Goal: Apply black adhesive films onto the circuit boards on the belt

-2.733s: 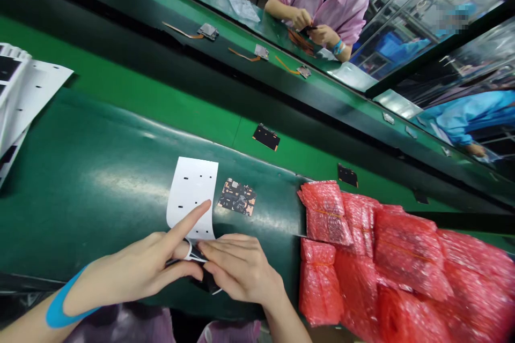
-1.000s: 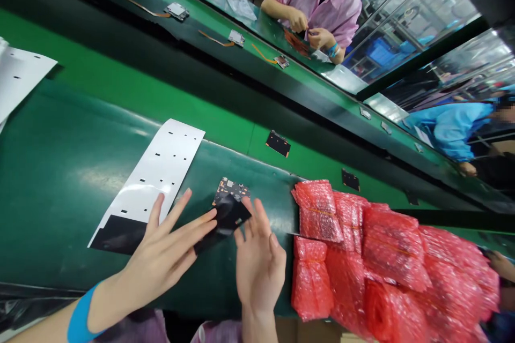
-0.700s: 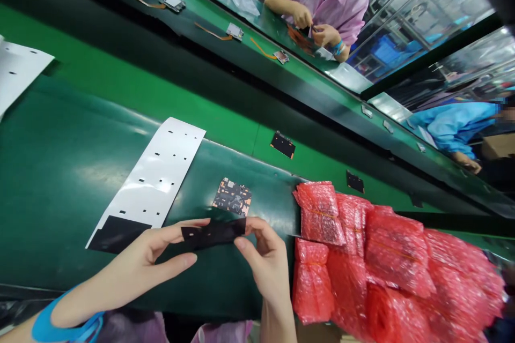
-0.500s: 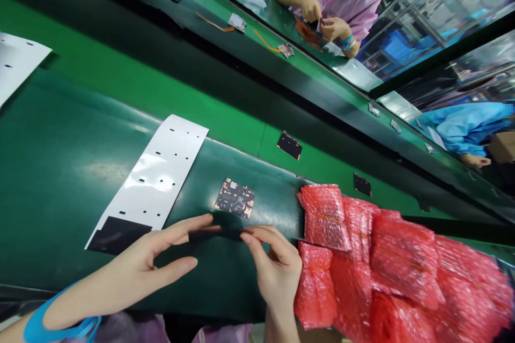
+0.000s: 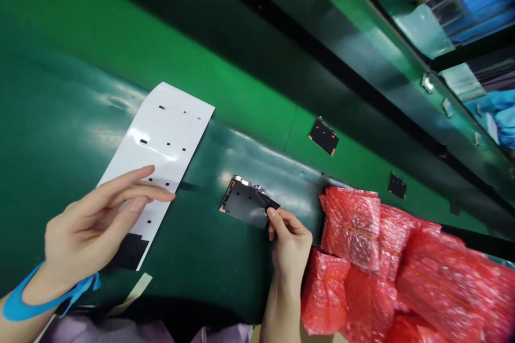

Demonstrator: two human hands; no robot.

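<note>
While the right hand (image 5: 290,231) pinches the lifted right end of a thin black film sheet (image 5: 246,208), its remainder lies over a black, copper-edged circuit board (image 5: 228,193) on the dark green surface (image 5: 209,262). The left hand (image 5: 94,220), loosely spread, grasps nothing visible above a white rectangular backing sheet (image 5: 177,123). Step judged: film placement; next move calls for confirming alignment, then lowering the held end.

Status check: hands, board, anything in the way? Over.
Right hand pinches black film at its right end, film over circuit board. Left hand open over white sheet. Red packs to the right, apart from board.
</note>
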